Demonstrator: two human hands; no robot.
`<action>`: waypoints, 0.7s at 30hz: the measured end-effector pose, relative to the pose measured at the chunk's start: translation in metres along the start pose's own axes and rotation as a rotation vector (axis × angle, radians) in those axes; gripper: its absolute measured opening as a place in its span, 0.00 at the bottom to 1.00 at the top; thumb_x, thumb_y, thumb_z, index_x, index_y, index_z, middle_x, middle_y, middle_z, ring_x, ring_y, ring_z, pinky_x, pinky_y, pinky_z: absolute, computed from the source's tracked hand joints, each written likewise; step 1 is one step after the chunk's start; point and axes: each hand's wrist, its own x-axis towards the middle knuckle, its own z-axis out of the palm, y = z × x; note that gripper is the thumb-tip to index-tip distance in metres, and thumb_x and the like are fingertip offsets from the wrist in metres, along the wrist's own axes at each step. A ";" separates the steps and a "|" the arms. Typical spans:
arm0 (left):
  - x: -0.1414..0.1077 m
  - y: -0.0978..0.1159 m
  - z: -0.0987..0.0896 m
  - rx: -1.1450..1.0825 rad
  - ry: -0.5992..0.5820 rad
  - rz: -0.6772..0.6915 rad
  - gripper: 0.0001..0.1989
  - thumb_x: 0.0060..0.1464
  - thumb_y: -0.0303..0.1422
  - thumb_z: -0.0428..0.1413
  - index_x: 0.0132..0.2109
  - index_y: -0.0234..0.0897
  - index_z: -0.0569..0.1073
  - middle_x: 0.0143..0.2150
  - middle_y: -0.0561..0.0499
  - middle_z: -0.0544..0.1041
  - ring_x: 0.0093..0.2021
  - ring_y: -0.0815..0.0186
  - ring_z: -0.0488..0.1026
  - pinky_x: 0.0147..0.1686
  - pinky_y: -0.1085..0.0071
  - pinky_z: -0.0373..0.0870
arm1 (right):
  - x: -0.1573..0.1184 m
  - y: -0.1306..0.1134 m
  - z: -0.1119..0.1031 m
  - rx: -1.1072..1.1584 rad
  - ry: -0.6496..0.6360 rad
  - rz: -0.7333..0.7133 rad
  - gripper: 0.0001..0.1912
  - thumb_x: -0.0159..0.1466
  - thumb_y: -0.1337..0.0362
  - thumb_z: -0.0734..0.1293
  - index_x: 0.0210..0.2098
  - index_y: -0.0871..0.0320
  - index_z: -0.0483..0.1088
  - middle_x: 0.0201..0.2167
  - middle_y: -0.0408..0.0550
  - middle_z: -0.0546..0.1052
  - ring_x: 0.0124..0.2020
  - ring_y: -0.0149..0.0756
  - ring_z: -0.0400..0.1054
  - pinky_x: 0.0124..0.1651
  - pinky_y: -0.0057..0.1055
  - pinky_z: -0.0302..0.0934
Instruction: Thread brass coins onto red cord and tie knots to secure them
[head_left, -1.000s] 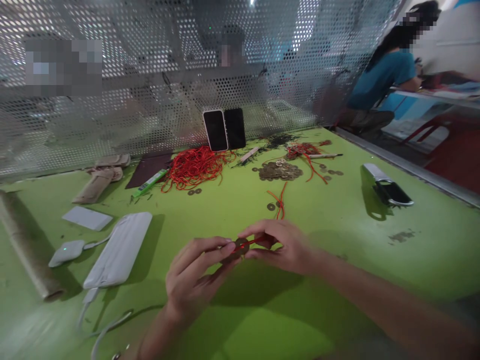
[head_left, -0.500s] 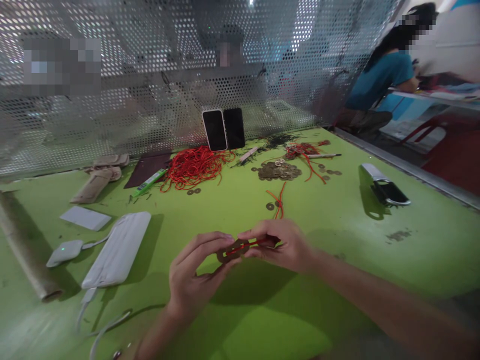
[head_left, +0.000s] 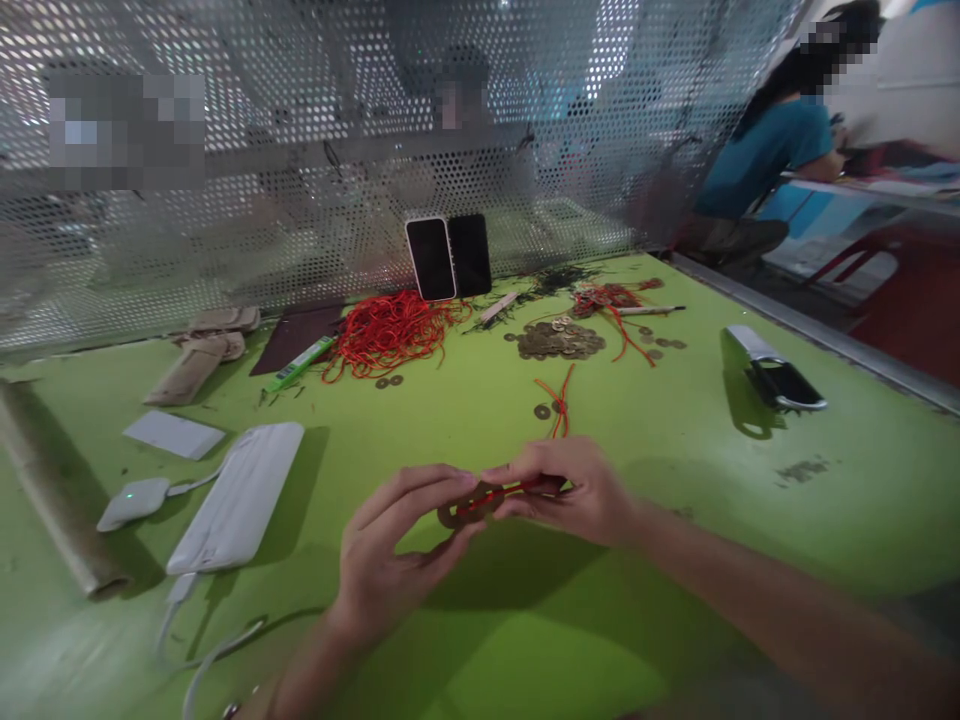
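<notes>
Above the green table, both hands meet at overlapping coins (head_left: 448, 516) with holes in their middles. My left hand (head_left: 401, 535) pinches the coins between thumb and fingers. Opposite it, my right hand (head_left: 574, 490) grips the right side of the coins together with a red cord (head_left: 491, 495), which runs across their faces. How many coins are held, and how the cord passes through them, I cannot tell. Just beyond my right hand, a loose red cord (head_left: 561, 400) lies by a coin (head_left: 541, 411) on the table.
Farther back are a heap of coins (head_left: 562, 340), a tangle of red cord (head_left: 390, 335) and two phones (head_left: 433, 260) leaning on a perforated metal screen (head_left: 337, 220). At left lie a white power bank (head_left: 238, 500) and a tube (head_left: 60, 500); at right, a watch-like object (head_left: 780, 375). A person (head_left: 780, 140) sits beyond.
Both hands keep their hold on the coins and cord with hardly any movement. The whole view has shifted very slightly.
</notes>
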 end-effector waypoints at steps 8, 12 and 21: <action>0.000 0.002 0.001 -0.092 0.015 -0.069 0.18 0.41 0.22 0.63 0.41 0.37 0.70 0.35 0.50 0.73 0.36 0.67 0.72 0.33 0.72 0.72 | -0.001 -0.001 0.001 0.016 -0.013 -0.015 0.12 0.57 0.66 0.70 0.40 0.61 0.73 0.23 0.43 0.75 0.18 0.20 0.59 0.20 0.17 0.51; 0.001 -0.001 0.000 -0.080 0.003 -0.073 0.18 0.42 0.23 0.63 0.42 0.37 0.70 0.37 0.49 0.73 0.37 0.66 0.72 0.33 0.72 0.72 | 0.001 -0.001 -0.001 0.003 -0.002 -0.018 0.11 0.57 0.65 0.69 0.40 0.61 0.74 0.22 0.42 0.73 0.17 0.20 0.57 0.20 0.18 0.50; 0.002 -0.005 -0.004 0.001 0.032 0.008 0.18 0.41 0.21 0.63 0.42 0.35 0.72 0.37 0.49 0.75 0.36 0.68 0.73 0.35 0.74 0.73 | 0.001 0.001 -0.003 0.008 0.034 -0.027 0.13 0.56 0.67 0.70 0.41 0.61 0.73 0.23 0.42 0.74 0.17 0.20 0.56 0.19 0.18 0.49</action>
